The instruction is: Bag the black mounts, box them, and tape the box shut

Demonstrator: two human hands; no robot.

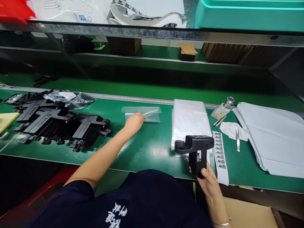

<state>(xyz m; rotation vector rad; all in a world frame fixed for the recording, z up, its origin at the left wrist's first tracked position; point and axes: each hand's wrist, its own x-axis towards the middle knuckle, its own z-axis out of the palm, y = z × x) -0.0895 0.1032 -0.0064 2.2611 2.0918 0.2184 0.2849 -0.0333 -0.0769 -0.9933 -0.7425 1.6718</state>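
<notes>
My left hand (134, 122) reaches forward over the green bench and its closed fingers touch a clear plastic bag (152, 114) lying flat. My right hand (209, 182) grips a black plastic part (194, 148) by its lower end, holding it upright near the bench's front edge. Behind that part lies a stack of clear bags (190, 120). A pile of similar black plastic parts (59, 125) sits at the left.
A label strip (219, 155) lies right of the held part. Further right are a small bottle (224, 107), tweezers (237, 141), a white cloth (231, 129) and folded grey sheets (273, 136). A conveyor rail runs behind. A cardboard box (249, 215) stands below.
</notes>
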